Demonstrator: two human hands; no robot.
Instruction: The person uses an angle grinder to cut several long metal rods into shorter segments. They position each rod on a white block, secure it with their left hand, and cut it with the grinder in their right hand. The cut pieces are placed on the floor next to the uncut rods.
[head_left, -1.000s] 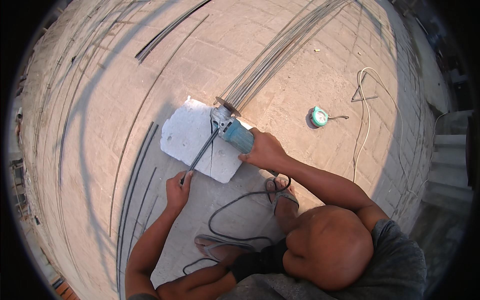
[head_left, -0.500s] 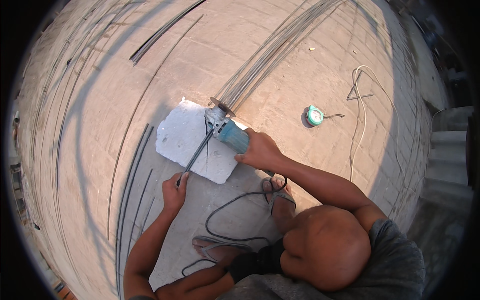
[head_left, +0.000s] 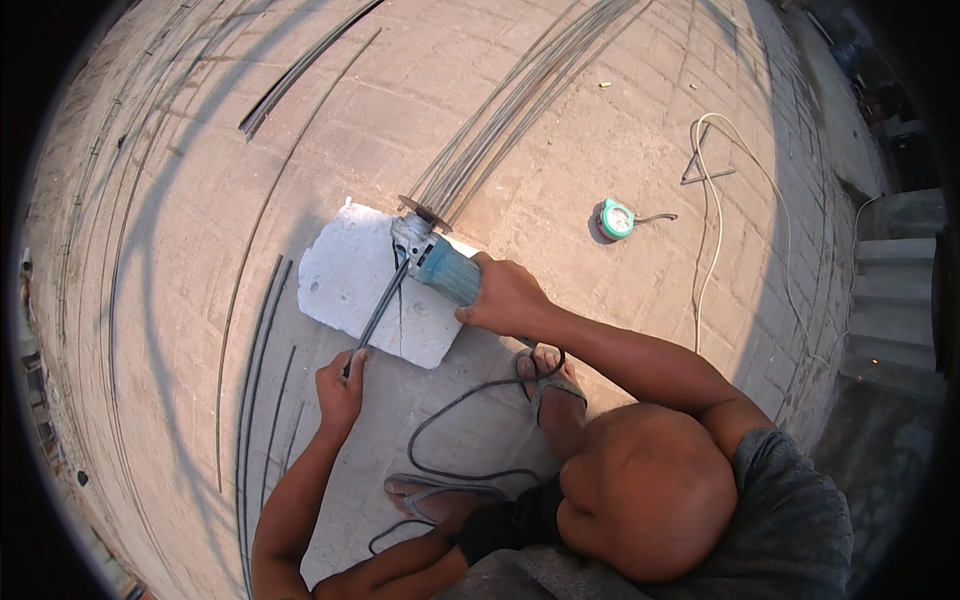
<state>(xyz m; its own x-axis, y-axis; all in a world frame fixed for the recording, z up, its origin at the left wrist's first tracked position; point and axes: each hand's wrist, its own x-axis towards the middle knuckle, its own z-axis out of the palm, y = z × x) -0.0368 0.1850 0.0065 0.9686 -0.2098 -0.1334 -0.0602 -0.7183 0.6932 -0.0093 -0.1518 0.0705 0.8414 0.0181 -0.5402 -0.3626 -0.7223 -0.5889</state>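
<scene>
My right hand (head_left: 507,296) is closed around the teal body of an angle grinder (head_left: 450,273). Its cutting disc (head_left: 425,213) stands on edge at the far end of the tool, over the line of the rods. My left hand (head_left: 340,388) grips the near ends of a few thin metal rods (head_left: 383,303). These lie across a pale, rough-edged slab (head_left: 345,268) and pass beneath the grinder's head, which hides part of them. Beyond the disc, a bundle of long rods (head_left: 520,110) stretches away to the far side.
A round teal tape measure (head_left: 616,219) lies to the right, near a pale cord (head_left: 712,250). More rods (head_left: 262,370) lie at the left, others (head_left: 300,75) farther off. The grinder's dark cable (head_left: 415,435) loops by my sandalled feet (head_left: 555,385).
The whole view has shifted slightly, with most things a little farther left in the picture. My hands keep the same hold on the grinder and the metal rods.
</scene>
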